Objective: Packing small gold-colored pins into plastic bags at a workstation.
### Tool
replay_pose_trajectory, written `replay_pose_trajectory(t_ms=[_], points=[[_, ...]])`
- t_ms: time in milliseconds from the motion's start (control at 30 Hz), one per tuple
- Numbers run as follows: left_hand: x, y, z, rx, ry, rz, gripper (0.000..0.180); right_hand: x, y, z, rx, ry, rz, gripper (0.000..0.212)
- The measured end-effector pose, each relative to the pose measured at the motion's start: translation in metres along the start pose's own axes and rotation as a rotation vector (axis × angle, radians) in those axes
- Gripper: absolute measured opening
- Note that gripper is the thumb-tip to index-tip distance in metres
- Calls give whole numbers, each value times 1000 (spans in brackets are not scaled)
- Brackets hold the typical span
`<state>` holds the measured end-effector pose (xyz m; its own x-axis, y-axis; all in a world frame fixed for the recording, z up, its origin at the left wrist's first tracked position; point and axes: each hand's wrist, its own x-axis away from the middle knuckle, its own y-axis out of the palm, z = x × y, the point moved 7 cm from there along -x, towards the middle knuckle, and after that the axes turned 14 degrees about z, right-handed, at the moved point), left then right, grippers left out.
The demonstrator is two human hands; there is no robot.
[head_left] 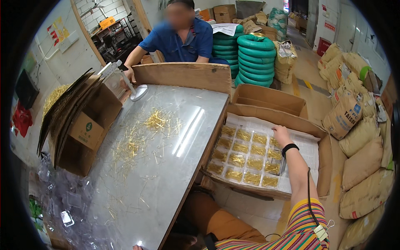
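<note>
Striped sleeve [306, 218] slanting upward; we're half-curling right hand [282, 135] by clear golden-wire packs [254, 163], hold unclear; left hand [137, 247] barely showing, finger spread and hold unclear.

The right of the person's hands [282, 135] is at gold wire packs [255, 163] in a cardboard box [325, 166]

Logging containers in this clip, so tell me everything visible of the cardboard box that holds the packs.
The brown cardboard box is open on top, to the right of the grey-topped table. Printed paper lines it; on that, clear packs of thin gold pieces lie in neat rows, leaving paper bare at the right. The right hand is over the packs' far right corner; contact is unclear.
</note>
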<state>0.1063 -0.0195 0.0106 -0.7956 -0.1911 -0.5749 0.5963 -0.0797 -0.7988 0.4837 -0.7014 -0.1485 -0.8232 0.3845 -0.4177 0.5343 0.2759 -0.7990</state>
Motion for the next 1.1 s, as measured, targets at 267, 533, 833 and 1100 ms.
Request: replay_pose_trajectory(t_ms=[267, 533, 833, 1100], points=[[-5, -1, 3, 4, 19, -15, 57, 15, 28, -29, 71, 10, -66, 39], [-5, -2, 3, 20, 47, 9, 58, 41, 3, -70, 175, -161, -41, 42], [-8, -2, 8, 41, 58, 25, 58, 51, -3, -77, 165, -212, -71, 40], [-5, -4, 1, 22, 16, 6, 57, 22, 7, -72, -257, -26, 69, 34]])
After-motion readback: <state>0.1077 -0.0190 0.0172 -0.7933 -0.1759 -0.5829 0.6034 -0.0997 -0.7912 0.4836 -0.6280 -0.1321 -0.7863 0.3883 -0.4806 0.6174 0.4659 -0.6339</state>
